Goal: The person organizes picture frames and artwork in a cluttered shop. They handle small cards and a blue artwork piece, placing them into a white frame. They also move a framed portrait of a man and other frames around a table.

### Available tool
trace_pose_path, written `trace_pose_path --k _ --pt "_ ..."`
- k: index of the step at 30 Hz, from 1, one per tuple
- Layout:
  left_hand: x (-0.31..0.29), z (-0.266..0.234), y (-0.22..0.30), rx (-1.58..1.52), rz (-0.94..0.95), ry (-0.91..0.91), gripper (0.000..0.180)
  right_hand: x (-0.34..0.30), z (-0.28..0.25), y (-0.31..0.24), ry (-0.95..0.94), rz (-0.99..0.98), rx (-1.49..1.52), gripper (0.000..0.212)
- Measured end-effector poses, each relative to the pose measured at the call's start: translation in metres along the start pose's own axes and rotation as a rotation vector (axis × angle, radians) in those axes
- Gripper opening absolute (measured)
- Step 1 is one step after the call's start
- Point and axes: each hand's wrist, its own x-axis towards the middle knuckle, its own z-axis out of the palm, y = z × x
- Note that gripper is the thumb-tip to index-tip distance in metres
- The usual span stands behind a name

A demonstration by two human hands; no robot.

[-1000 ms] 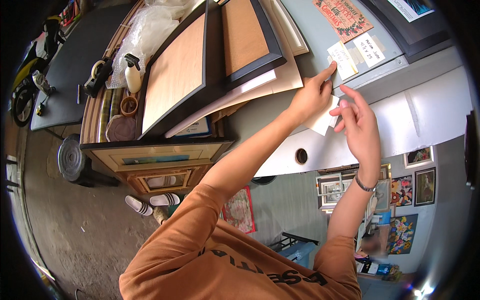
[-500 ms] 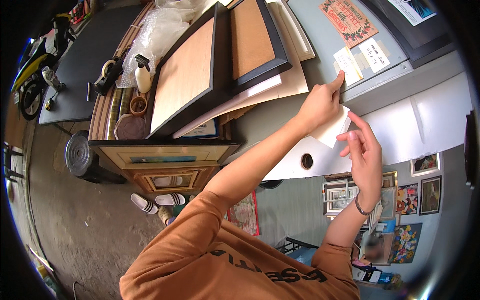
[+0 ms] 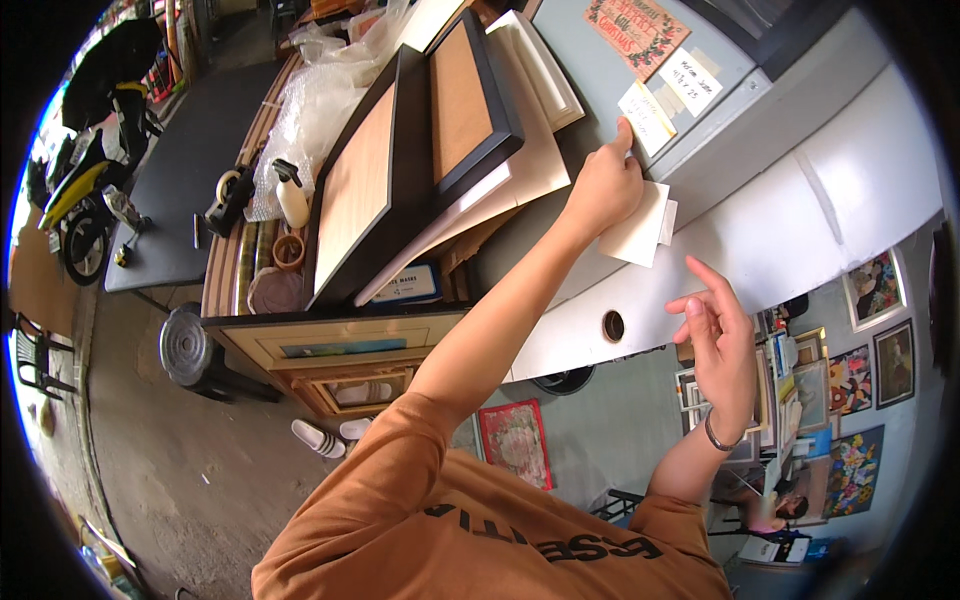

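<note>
My left hand (image 3: pixel 608 188) reaches out to the grey cabinet-like surface (image 3: pixel 600 105), its index fingertip touching a pale handwritten note (image 3: pixel 648 118) with a yellowish edge. The other fingers of that hand are curled round a blank cream card (image 3: pixel 636 232), which sticks out below them with a small pale tab at its side. Beside that note a white handwritten note (image 3: pixel 690 84) is taped on. My right hand (image 3: pixel 718 345) hangs in the air below and right of the card, fingers apart and partly bent, holding nothing.
Black frames (image 3: pixel 372 185) lean at the left beside bubble wrap (image 3: pixel 325 90), a spray bottle (image 3: pixel 291 195) and a tape dispenser (image 3: pixel 228 203). A white ledge with a round hole (image 3: pixel 613 326) runs under my hands. A red decorated sign (image 3: pixel 637 35) lies above the notes.
My right hand has come away from the card and lowered slightly. The left index finger stays at the note, the card still in that hand. The whole view has shifted.
</note>
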Motion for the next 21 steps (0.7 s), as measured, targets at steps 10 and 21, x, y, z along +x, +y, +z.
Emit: trace_pose_path --k 10,21 --pt "-0.071 -0.005 0.002 0.165 0.146 -0.007 0.037 -0.015 0.002 0.043 0.156 -0.066 0.301 0.031" --pt "-0.204 -0.003 -0.041 0.128 -0.037 0.039 0.023 -0.101 0.148 0.075 0.094 0.185 0.790 0.017"
